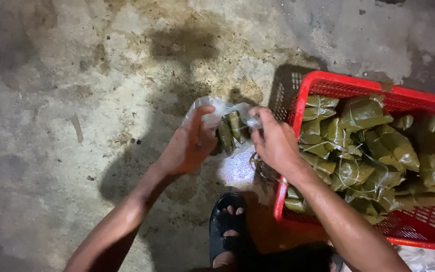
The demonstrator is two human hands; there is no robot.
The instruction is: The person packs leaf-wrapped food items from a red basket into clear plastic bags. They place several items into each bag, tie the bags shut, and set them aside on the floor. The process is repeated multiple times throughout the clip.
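Observation:
A clear plastic bag [217, 111] hangs between my two hands, above the concrete floor. Inside it stand a few green leaf-wrapped parcels [231, 130]. My left hand [190, 146] grips the bag's left side, thumb up along the plastic. My right hand [274, 141] pinches the bag's right edge at the top. Just to the right stands a red plastic basket [358, 84] piled with several of the same leaf-wrapped parcels [373, 151], tied with thin string.
Stained, damp concrete floor [76, 100] spreads to the left and above. My foot in a black sandal [227, 226] rests below the bag. A bit of clear plastic [429, 259] shows at the bottom right corner, by the basket.

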